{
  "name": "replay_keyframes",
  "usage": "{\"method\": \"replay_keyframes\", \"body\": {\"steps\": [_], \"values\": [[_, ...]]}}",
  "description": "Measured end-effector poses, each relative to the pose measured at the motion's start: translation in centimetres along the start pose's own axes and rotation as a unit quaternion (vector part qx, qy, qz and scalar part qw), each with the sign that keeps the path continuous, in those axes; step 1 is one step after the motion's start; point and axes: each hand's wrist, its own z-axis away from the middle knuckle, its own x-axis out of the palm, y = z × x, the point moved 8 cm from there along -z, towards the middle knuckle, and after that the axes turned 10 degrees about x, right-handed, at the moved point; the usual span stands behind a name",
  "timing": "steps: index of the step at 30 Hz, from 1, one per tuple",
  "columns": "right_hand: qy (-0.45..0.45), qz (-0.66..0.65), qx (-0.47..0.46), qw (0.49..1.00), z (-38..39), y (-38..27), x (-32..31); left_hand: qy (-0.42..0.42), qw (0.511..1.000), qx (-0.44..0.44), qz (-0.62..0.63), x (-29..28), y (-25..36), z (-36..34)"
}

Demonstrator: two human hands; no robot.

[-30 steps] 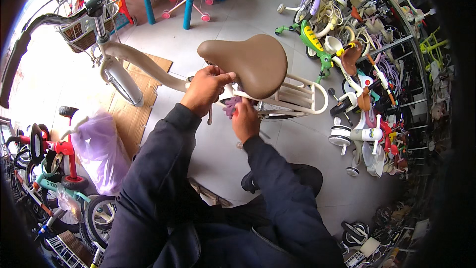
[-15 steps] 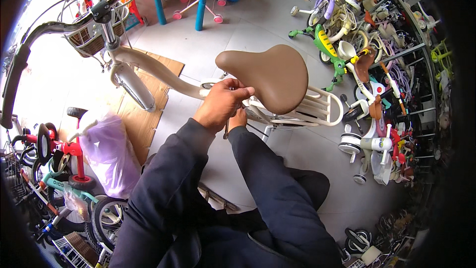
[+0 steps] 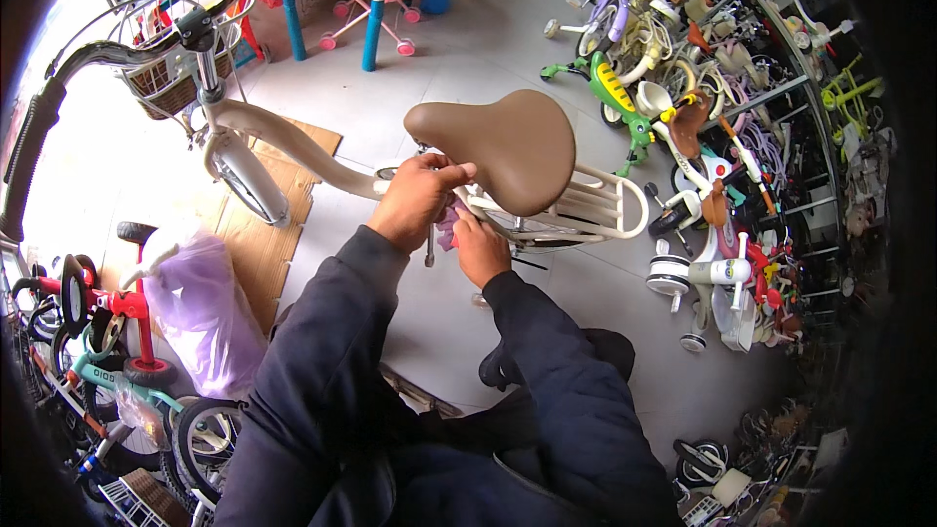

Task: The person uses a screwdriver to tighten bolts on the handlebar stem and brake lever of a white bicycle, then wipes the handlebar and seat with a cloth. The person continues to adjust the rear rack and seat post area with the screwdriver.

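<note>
A cream bicycle stands across the floor in front of me, its brown saddle (image 3: 508, 151) just beyond my hands. My left hand (image 3: 415, 200) is closed under the saddle's near edge, thumb pressed against the curled fingers; what it grips there is hidden. Just right of it and lower, my right hand (image 3: 480, 249) pinches a small crumpled pinkish-purple rag (image 3: 448, 226), partly covered by the fingers. Below the left hand a short metal bar (image 3: 429, 248) points down; I cannot tell what it belongs to. The curved cream frame tube (image 3: 303, 151) runs left from the hands.
The rear rack (image 3: 610, 205) extends right of the saddle; the handlebar (image 3: 127, 51) and wicker basket (image 3: 176, 83) are at upper left. Children's bikes and ride-on toys crowd the right side. A purple bundle in plastic (image 3: 208, 307) lies left, near cardboard (image 3: 264, 254).
My right hand has come out from behind the left toward me and to the right, and the pinkish-purple rag now shows. The left hand keeps its pinch. The whole view has shifted slightly.
</note>
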Motion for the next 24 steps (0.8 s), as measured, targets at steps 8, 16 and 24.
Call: {"method": "replay_keyframes", "body": {"steps": [8, 16, 24], "values": [[0.050, -0.099, 0.195, 0.974, 4.7, 7.5, -4.0, -0.020, 1.000, -0.018, -0.001, 0.1, -0.3, -0.1], [0.254, -0.518, 0.416, 0.703, 8.3, 16.8, -6.0, 0.012, 1.000, -0.003, -0.019, 0.0, -0.2, -0.4], [0.137, -0.643, 0.330, 0.677, 4.7, 11.7, -4.1, -0.005, 1.000, 0.022, -0.021, 0.4, -0.6, -1.0]]}}
